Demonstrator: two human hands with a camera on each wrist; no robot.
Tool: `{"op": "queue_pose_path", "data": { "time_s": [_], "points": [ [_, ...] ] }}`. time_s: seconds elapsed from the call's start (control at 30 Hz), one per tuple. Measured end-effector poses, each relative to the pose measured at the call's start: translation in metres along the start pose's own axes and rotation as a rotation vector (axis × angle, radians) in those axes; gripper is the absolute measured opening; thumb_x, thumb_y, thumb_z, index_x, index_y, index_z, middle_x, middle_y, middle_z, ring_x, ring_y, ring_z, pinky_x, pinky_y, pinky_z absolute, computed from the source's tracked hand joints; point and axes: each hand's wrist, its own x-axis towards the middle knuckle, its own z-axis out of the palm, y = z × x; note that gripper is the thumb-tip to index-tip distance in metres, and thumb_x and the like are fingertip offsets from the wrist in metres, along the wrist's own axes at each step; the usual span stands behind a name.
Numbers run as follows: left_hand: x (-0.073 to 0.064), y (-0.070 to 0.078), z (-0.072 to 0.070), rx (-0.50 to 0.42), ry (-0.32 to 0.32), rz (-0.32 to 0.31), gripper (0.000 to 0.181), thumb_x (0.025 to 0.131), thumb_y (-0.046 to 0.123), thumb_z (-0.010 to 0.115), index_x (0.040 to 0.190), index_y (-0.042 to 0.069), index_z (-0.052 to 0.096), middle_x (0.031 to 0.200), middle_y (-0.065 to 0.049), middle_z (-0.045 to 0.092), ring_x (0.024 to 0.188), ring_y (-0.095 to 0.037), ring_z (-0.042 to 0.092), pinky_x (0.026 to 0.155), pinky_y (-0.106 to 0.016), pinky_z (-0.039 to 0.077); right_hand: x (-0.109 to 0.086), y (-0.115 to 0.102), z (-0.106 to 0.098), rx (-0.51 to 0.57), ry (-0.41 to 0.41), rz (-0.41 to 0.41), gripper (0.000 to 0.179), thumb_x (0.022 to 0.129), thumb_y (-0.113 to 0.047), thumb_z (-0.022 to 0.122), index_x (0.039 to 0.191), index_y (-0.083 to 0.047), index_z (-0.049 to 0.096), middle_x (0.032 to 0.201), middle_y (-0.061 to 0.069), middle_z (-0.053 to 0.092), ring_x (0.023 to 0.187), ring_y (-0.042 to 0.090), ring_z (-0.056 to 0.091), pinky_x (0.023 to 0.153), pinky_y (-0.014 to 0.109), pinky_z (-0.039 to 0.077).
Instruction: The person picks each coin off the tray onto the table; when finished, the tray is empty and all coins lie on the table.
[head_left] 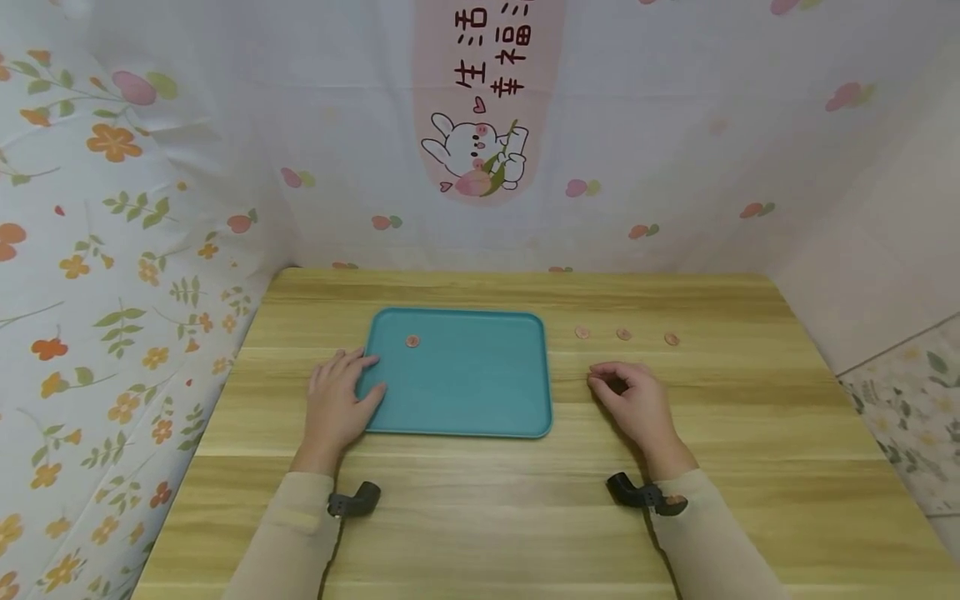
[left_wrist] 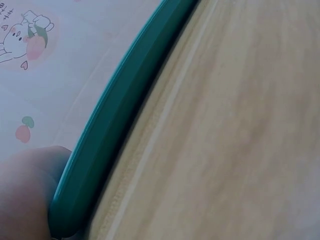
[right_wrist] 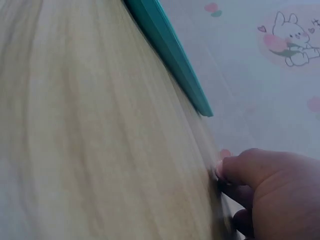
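A teal rectangular tray (head_left: 457, 379) lies on the wooden table. On its upper left part sits one small copper-coloured coin (head_left: 412, 341). My left hand (head_left: 339, 400) rests at the tray's left edge, fingers spread and relaxed, thumb over the rim; the left wrist view shows the thumb (left_wrist: 30, 190) beside the tray wall (left_wrist: 107, 125). Right of the tray, my right hand (head_left: 637, 404) stays low over the table, thumb and index fingertips together. I cannot tell whether they pinch something. Beyond it, three coins lie in a row: one (head_left: 582, 332), another (head_left: 623, 334) and a third (head_left: 672, 339).
The wooden table (head_left: 480, 517) ends at a patterned cloth backdrop (head_left: 337, 133) behind. A floral cloth (head_left: 112, 275) hangs on the left. Black wrist cameras, left (head_left: 355, 500) and right (head_left: 647, 494), sit on the sleeves.
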Motion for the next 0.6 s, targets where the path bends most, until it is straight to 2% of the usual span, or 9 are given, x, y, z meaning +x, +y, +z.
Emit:
{"op": "queue_pose_path", "data": {
  "time_s": [0.2, 0.37, 0.6],
  "points": [
    [-0.0002, 0.0011, -0.0016, 0.003, -0.013, -0.008, 0.048, 0.099, 0.024, 0.073, 0.143, 0.007, 0.066, 0.159, -0.02, 0.051, 0.154, -0.047, 0.031, 0.125, -0.069, 0.01, 0.0004, 0.0001, 0.0022, -0.015, -0.018, -0.024, 0.015, 0.089, -0.004, 0.087, 0.103, -0.009, 0.085, 0.094, 0.004, 0.08, 0.091, 0.023, 0.062, 0.079, 0.024, 0.047],
    [-0.0004, 0.0013, -0.0029, 0.003, -0.023, -0.016, 0.049, 0.099, 0.024, 0.072, 0.144, 0.006, 0.065, 0.16, -0.019, 0.05, 0.155, -0.047, 0.03, 0.126, -0.068, 0.009, 0.0005, -0.001, 0.0036, -0.017, -0.034, -0.061, 0.016, 0.088, -0.006, 0.088, 0.104, -0.009, 0.085, 0.095, 0.003, 0.081, 0.093, 0.024, 0.062, 0.081, 0.032, 0.047],
    [0.0002, 0.0022, -0.0019, 0.003, -0.023, -0.018, 0.048, 0.099, 0.024, 0.072, 0.144, 0.006, 0.065, 0.16, -0.02, 0.05, 0.155, -0.046, 0.03, 0.126, -0.069, 0.009, 0.0027, 0.0016, 0.0041, -0.035, -0.044, -0.101, 0.016, 0.088, -0.009, 0.089, 0.103, -0.009, 0.084, 0.097, 0.005, 0.08, 0.09, 0.026, 0.062, 0.081, 0.038, 0.044]
  ]
}}
